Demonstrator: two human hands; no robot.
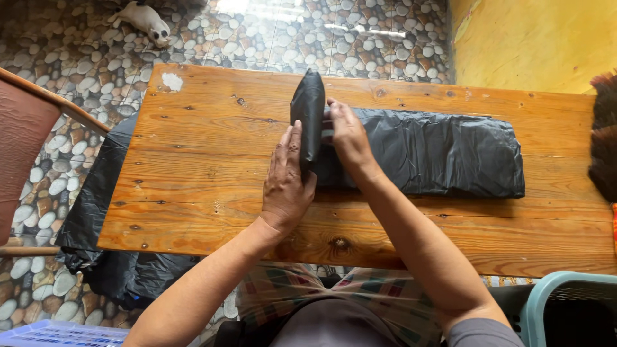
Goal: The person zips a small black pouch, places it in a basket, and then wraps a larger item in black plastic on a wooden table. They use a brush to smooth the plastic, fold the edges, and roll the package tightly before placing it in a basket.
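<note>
The long, flat, folded black plastic bag [437, 153] lay on the bare wooden plank table [212, 160], its length running toward the table's right end. At the bag's left end the plastic was rolled into a tight upright ridge [309, 119]. I noted my left hand [286, 180] flat on the table against the ridge's left side, fingers extended and together, thumb pressed to the plastic. My right hand [348, 136] lay on the bag just right of the ridge, fingers bent over the roll and pressing it; not a full grasp, as far as I could tell.

Beyond the table's far edge, a small white cat [146, 19] lay on the pebble-patterned tiled floor [270, 32]. Left of the table, loose black plastic sheeting [96, 212] draped to the floor beside a brown chair [22, 141]. Near the table's right corner stood a pale blue plastic basket [565, 302].
</note>
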